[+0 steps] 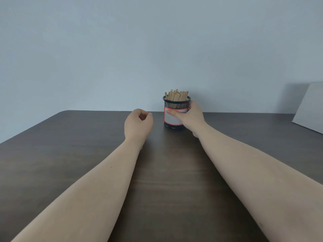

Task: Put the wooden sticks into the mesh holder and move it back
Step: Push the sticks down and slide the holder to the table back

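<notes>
Wooden sticks [176, 96] upright in mesh holder [175, 104] | right hand [191, 117] grip wraps holder | left hand [138, 124] loosely curled, empty

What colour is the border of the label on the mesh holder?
Red, around a white label on the black mesh holder; the head view shows it.

Dark brown wood-grain table [52, 154] w/ a rounded far-left corner fills the lower frame, plain pale blue-grey wall [122, 49] behind it, and a flat light-grey board [309, 109] at far right leans tilted, its lower edge on the tabletop.
</notes>
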A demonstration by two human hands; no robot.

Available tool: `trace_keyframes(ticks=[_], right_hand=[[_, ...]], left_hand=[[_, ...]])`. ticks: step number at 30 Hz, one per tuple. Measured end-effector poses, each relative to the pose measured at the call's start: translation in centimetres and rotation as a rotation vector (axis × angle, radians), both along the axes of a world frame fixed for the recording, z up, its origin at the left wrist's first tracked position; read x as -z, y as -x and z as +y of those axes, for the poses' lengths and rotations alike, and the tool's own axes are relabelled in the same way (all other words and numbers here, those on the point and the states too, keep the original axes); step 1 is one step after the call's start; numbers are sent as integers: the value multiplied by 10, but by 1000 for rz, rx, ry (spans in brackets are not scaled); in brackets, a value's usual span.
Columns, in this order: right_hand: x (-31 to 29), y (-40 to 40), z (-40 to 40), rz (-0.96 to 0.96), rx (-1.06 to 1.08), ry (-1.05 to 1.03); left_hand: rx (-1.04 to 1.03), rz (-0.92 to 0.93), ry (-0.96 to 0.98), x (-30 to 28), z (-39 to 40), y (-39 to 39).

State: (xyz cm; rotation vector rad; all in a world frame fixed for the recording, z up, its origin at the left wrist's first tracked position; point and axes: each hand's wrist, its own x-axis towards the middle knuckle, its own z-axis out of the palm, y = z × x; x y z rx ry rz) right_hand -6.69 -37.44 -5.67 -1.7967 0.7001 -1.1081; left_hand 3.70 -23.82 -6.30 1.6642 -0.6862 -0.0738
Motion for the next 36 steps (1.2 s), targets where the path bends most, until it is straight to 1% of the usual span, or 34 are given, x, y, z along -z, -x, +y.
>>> trace_keyframes(ticks=[3,10,15,20,25,31,36], right_hand=[[1,-12,-8,19,-1,34],[1,-27,-24,-2,4,72],[1,-30,-35,7,-4,95],[5,-34,-44,-32,-1,59],[9,-38,-52,-41,45,51],[14,-42,-63,43,85,3],[17,-44,-68,61,111,-5]], left_hand=[[11,-20,-16,0,-5,-1],[19,-18,-21,1,-6,-3],[14,-69,-48,1,-13,-6],[25,-121,-66,1,-21,-8],[43,-106,-52,4,-22,-9],[46,-114,-60,4,-22,-9],[45,-111,-66,4,-22,-8]])
